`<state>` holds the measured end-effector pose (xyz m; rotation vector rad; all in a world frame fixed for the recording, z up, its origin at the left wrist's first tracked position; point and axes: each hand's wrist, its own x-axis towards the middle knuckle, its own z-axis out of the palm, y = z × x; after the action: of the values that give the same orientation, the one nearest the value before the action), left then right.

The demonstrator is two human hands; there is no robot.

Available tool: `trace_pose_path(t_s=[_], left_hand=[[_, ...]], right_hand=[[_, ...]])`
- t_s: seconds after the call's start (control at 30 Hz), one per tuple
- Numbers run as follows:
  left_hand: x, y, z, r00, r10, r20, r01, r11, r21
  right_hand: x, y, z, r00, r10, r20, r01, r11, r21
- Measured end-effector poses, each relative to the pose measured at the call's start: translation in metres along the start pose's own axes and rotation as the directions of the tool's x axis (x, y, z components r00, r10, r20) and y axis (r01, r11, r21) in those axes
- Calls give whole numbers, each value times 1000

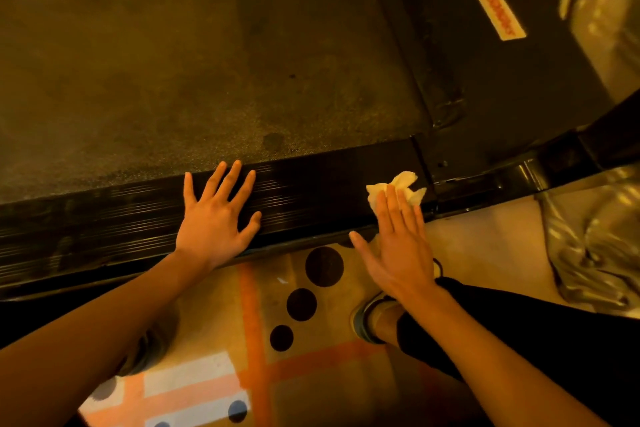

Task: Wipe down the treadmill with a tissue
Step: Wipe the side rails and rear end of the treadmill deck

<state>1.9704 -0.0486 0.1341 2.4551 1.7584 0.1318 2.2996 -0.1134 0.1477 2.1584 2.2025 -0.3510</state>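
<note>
the treadmill [207, 80] fills the upper part of the view, its worn, speckled belt [173, 45] running across and a black ribbed side rail [311, 191] along the near edge. the left hand [214, 218] lies flat on that rail, palm down, fingers spread and straight, fingertips reaching the seam where the rail meets the belt; it holds nothing. the right hand [398, 246] is further along the rail towards its right end, fingers straight and close together, thumb out to the side, pressing a crumpled white tissue [405, 180] onto the rail; nothing is curled around the tissue, it is only pinned under the flat fingers, with its loose corners sticking out past the fingertips. the tissue sits just beside the joint where the rail ends at the black motor cover [519, 87], which carries a pale label [491, 2] with red lettering too blurred to read. below the rail is a floor mat [311, 350] with dark dots and orange lines, and a shoe [362, 321] stands on it under the right wrist. a crinkled silvery sheet [595, 246] lies at the right edge
</note>
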Motion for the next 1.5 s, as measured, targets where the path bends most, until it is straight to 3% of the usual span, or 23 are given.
trace_pose_path(t_s=[0.2,0.27,0.37,0.43,0.6,0.67,0.8,0.9,0.97,1.1,1.27,1.4,1.5], left_hand=[[2,1,-2,999,-18,42,18,1000,6],[0,1,-2,999,-21,37,21,1000,7],[1,1,-3,999,-16,30,16,1000,5],[2,0,-2,1000,-14,24,14,1000,5],[1,1,-1,1000,-8,5,8,1000,-2],[2,2,-1,1000,-15,21,15,1000,9],[1,3,-2,1000,-17,21,17,1000,4],[1,2,-3,999,-20,26,20,1000,4],[1,2,-3,999,-29,33,29,1000,8],[2,3,-4,999,-27,42,27,1000,7],[4,4,-6,999,-45,15,46,995,-94],[20,33,-12,1000,14,-18,-17,990,-137],[37,64,-11,992,123,6,-122,988,-100]], right_hand=[[69,13,-20,976,217,25,-218,970,107],[78,-17,-21,993,111,43,-116,983,144],[80,-33,-23,979,-185,88,176,980,97],[86,-12,-28,972,-219,87,216,976,40],[104,14,-36,987,141,81,-152,978,144],[104,-24,-30,993,70,90,-86,980,180],[82,-109,-17,955,-261,142,231,952,200],[79,-107,-19,915,-366,167,339,925,169],[94,-74,-25,949,-276,154,258,957,131],[100,-23,-30,994,39,99,-51,992,118],[36,-46,-10,982,-184,34,181,981,71],[40,-29,-8,990,-141,-14,141,988,67],[40,-24,-6,992,-113,-55,121,979,166]])
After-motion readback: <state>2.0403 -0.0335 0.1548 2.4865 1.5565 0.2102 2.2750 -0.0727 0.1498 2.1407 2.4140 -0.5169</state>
